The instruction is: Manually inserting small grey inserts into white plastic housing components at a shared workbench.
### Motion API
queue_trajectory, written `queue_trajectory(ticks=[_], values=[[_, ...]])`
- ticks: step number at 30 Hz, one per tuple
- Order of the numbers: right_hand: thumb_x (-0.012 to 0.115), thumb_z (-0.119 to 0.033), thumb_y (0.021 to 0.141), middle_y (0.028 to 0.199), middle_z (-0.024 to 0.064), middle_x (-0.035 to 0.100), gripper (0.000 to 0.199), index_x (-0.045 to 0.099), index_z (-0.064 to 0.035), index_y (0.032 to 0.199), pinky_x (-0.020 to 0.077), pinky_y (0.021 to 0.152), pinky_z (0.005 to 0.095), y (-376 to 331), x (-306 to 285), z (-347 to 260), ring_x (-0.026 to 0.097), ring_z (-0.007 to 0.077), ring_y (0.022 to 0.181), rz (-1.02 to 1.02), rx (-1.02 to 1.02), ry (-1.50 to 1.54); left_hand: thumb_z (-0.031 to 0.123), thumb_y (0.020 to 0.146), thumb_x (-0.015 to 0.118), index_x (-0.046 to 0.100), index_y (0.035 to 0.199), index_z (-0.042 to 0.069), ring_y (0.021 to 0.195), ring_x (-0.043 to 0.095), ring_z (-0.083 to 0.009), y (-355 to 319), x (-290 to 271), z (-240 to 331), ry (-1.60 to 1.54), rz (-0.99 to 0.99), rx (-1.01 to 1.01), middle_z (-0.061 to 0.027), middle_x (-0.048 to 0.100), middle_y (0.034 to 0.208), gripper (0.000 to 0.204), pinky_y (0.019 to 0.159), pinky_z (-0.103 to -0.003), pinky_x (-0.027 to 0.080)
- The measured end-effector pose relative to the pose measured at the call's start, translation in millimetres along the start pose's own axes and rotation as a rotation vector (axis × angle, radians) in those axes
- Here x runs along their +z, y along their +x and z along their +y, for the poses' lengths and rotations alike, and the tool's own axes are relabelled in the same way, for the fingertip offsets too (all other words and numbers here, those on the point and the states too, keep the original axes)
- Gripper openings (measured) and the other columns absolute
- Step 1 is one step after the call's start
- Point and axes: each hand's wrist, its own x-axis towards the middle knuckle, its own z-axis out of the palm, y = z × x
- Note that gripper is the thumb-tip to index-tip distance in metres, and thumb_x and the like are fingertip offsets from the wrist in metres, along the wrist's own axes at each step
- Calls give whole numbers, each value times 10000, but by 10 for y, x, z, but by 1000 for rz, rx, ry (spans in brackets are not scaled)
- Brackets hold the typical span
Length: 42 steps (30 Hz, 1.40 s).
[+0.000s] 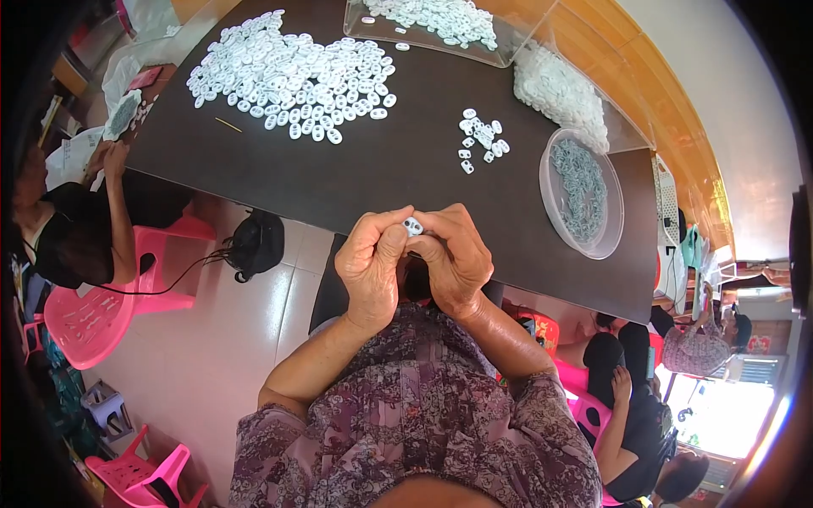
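Both my hands meet in front of my chest at the near edge of the table, pinching one small white oval plastic piece (412, 226) with dark holes. My left hand (371, 269) grips its left side between thumb and fingers. On its other side, my right hand (457, 261) closes thumb and fingertips on the same piece. The fingers cover its edges. Beyond my right hand lies a small cluster of similar white pieces (483, 134). A large heap of white oval pieces (288, 76) spreads over the far left of the dark table (364, 178).
On the right stands a round clear tub (546, 207) with small grey-blue parts (580, 190). Behind it sit a heap of whitish pieces (559, 93) and a clear tray (423, 49). A thin yellow stick (228, 124) lies left. People sit at both sides; a pink chair (93, 322) stands left.
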Motion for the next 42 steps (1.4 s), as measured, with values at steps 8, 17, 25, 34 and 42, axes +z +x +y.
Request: queue_trajectory(ticks=[8, 17, 25, 34, 42], values=[[704, 57, 706, 823, 81, 601, 306, 621, 19, 999, 459, 562, 257, 17, -23, -121, 547, 172, 664, -13, 157, 70, 132, 918, 576, 633, 1029, -22, 695, 486, -57, 5, -8, 39, -33, 3, -31, -15, 579, 848, 198, 613, -196, 422], [717, -25, 731, 931, 108, 611, 269, 607, 9, 974, 460, 581, 268, -39, 12, -119, 551, 189, 708, 2, -19, -110, 131, 950, 527, 591, 1067, -15, 690, 452, -24, -55, 32, 52, -28, -19, 69, 28, 523, 833, 198, 602, -162, 391], [678, -33, 775, 904, 110, 598, 248, 567, 4, 994, 459, 597, 299, -95, 108, -118, 543, 226, 727, 74, -24, -90, 174, 975, 476, 568, 1063, -22, 833, 466, -64, -115, 41, 14, 62, -14, 126, -17, 531, 930, 233, 764, -210, 396], [679, -32, 773, 892, 111, 594, 253, 569, 1, 998, 462, 609, 306, -78, 150, -99, 547, 236, 727, 58, -108, -110, 204, 982, 457, 564, 1052, -24, 869, 480, -90, -90, -4, -25, 189, -3, 246, -44, 543, 951, 261, 793, -237, 398], [688, -39, 766, 913, 117, 604, 270, 567, 10, 1003, 467, 630, 314, -57, 179, -137, 552, 245, 739, 60, -49, -86, 191, 981, 458, 557, 1085, -29, 879, 496, -83, -81, -17, 42, 90, 10, 160, -48, 562, 965, 262, 824, -227, 402]])
